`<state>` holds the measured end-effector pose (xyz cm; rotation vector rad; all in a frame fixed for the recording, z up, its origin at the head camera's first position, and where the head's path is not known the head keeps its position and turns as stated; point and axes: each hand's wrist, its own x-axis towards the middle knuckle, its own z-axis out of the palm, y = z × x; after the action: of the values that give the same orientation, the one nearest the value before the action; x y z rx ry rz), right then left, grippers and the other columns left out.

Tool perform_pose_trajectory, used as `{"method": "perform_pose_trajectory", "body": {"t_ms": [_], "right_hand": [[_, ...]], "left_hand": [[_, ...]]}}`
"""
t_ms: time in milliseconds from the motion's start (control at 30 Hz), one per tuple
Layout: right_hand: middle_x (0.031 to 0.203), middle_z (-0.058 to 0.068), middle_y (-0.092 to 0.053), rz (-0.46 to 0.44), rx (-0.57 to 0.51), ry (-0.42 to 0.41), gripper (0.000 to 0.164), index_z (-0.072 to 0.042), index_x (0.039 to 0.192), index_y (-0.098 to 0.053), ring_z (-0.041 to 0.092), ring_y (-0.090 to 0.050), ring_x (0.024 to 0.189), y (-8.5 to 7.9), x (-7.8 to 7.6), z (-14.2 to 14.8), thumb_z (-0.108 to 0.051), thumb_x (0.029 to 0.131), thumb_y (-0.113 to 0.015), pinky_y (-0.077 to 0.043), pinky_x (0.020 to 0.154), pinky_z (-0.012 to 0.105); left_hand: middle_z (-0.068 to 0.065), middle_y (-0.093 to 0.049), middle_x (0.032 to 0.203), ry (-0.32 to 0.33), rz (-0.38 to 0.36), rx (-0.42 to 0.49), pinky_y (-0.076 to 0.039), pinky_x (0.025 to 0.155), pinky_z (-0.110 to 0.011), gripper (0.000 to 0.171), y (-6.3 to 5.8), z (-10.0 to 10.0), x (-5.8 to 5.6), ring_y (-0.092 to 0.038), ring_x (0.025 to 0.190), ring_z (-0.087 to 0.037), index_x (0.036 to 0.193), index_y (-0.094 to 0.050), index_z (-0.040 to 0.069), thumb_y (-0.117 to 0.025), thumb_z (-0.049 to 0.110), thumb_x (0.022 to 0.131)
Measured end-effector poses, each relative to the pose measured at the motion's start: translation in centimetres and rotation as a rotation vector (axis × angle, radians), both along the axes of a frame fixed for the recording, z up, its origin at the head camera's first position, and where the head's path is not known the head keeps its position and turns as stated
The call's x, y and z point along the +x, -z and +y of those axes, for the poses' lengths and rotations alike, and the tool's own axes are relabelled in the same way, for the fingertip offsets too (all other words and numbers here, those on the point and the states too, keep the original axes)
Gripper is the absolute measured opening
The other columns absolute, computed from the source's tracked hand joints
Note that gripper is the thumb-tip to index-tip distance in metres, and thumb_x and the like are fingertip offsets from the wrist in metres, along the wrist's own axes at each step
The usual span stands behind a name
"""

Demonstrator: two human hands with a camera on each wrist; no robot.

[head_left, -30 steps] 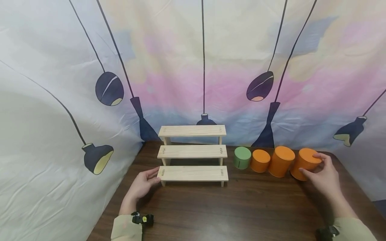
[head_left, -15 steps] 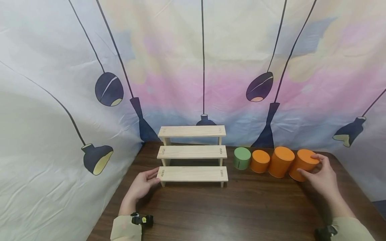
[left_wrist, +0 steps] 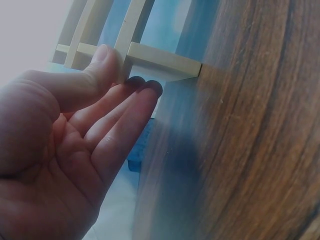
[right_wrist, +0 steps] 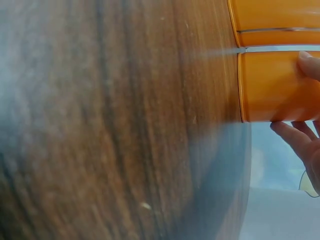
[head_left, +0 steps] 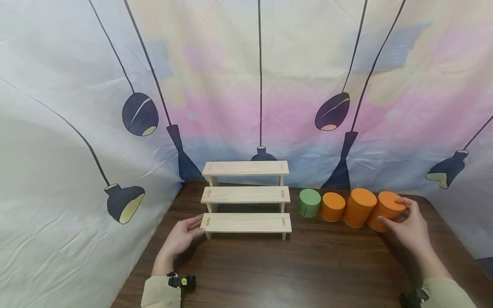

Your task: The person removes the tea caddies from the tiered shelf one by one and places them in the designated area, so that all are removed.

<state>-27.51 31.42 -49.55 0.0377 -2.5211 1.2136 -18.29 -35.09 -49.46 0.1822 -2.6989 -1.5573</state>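
Note:
A three-step wooden display riser (head_left: 245, 194) stands at the back of the table. My left hand (head_left: 182, 236) holds the left end of its lowest step, and the left wrist view shows the thumb on one side of the board (left_wrist: 131, 37) and fingertips at the other. On the right, my right hand (head_left: 413, 229) grips the rightmost tall orange canister (head_left: 380, 217), thumb at the front and fingers on the far right side. This canister stands upright close beside another tall orange canister (head_left: 358, 209); only a thin light strip separates them in the right wrist view.
Left of the tall canisters come a short orange canister (head_left: 332, 207) and a green canister (head_left: 309, 203), the green one near the riser's right side. A cloth backdrop (head_left: 231, 85) printed with lamps hangs behind the brown wooden table (head_left: 300, 269).
My right hand has slid the rightmost orange canister slightly left, closer to the tall one beside it. My left hand and the riser have stayed put.

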Motion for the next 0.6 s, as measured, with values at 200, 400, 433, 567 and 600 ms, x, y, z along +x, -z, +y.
{"method": "perform_pose_trajectory", "body": {"t_ms": [200,400,433,567,600], "right_hand": [[0.146,0.043,-0.045,-0.007,-0.014,-0.007,0.081,0.003,0.148,-0.032,0.06,-0.058,0.12,-0.04,0.04,0.1,-0.013,0.091,-0.088,-0.04,0.067,-0.001],[0.148,0.045,-0.042,-0.013,-0.037,-0.012,0.081,0.004,0.148,-0.029,0.064,-0.055,0.122,-0.07,0.05,0.33,-0.01,0.092,-0.086,-0.04,0.067,-0.001],[0.148,0.045,-0.042,-0.007,-0.034,-0.018,0.081,0.004,0.148,-0.029,0.064,-0.055,0.122,-0.03,0.06,0.31,-0.007,0.092,-0.086,-0.04,0.068,-0.002],[0.149,0.044,-0.037,0.049,0.008,-0.066,0.09,0.009,0.152,-0.027,0.063,-0.045,0.129,-0.03,-0.01,0.37,0.002,0.086,-0.087,-0.046,0.103,0.018],[0.15,0.044,-0.034,0.065,0.017,-0.079,0.094,0.009,0.155,-0.025,0.063,-0.039,0.134,-0.1,0.0,0.37,0.003,0.084,-0.087,-0.042,0.115,0.032]], "left_hand": [[-0.019,-0.063,0.147,0.0,0.001,-0.002,-0.05,0.112,-0.05,0.053,0.08,-0.11,-0.11,-0.064,0.133,-0.03,0.154,-0.054,-0.002,-0.069,0.007,0.104],[-0.02,-0.063,0.147,0.008,0.004,0.005,-0.051,0.111,-0.049,0.054,0.02,-0.29,-0.2,-0.064,0.133,-0.03,0.154,-0.053,-0.003,-0.069,0.007,0.104],[-0.019,-0.063,0.147,0.007,0.001,0.004,-0.051,0.112,-0.049,0.054,0.02,-0.37,-0.2,-0.063,0.134,-0.03,0.154,-0.054,-0.002,-0.07,0.008,0.104],[-0.019,-0.058,0.153,0.018,-0.018,-0.022,-0.049,0.113,-0.052,0.059,-0.18,-0.84,-0.04,-0.062,0.136,-0.031,0.157,-0.051,-0.001,-0.072,0.016,0.104],[-0.019,-0.056,0.155,0.021,-0.027,-0.031,-0.049,0.113,-0.053,0.061,-0.33,-0.99,0.09,-0.062,0.136,-0.032,0.158,-0.049,0.0,-0.071,0.02,0.105]]}}
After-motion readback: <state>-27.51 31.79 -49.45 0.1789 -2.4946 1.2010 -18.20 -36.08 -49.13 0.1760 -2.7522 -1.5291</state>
